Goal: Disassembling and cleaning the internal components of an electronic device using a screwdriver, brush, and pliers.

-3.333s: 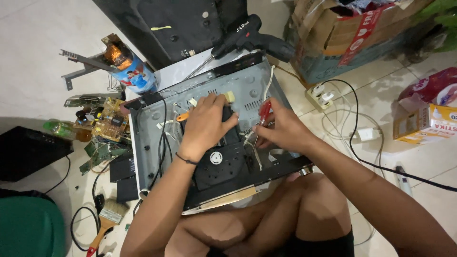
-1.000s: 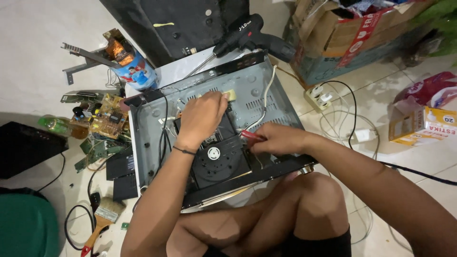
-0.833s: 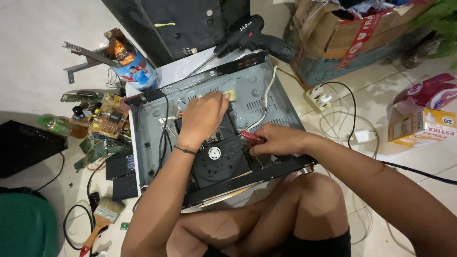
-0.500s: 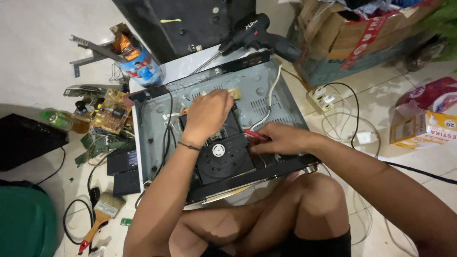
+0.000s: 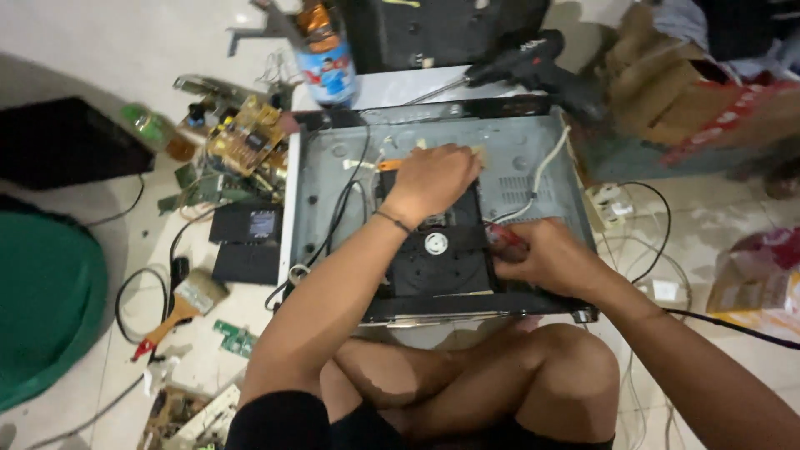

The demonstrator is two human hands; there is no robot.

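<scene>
An open grey metal player case [image 5: 533, 179] lies on the floor before the crossed legs, with a black disc drive [image 5: 437, 254] inside. The left hand [image 5: 429, 179] presses flat on the drive's 12 o'clock edge; the right hand [image 5: 546, 258], at 3 o'clock, grips a red-handled screwdriver [image 5: 502, 237]. At the case's 9 o'clock, circuit boards [image 5: 242, 142] and a paintbrush [image 5: 179, 308] lie on the floor.

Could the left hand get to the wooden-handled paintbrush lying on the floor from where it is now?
Probably yes: the left hand rests inside the open grey metal chassis, and the wooden-handled paintbrush lies on bare floor beside it, nothing covering it.
</scene>
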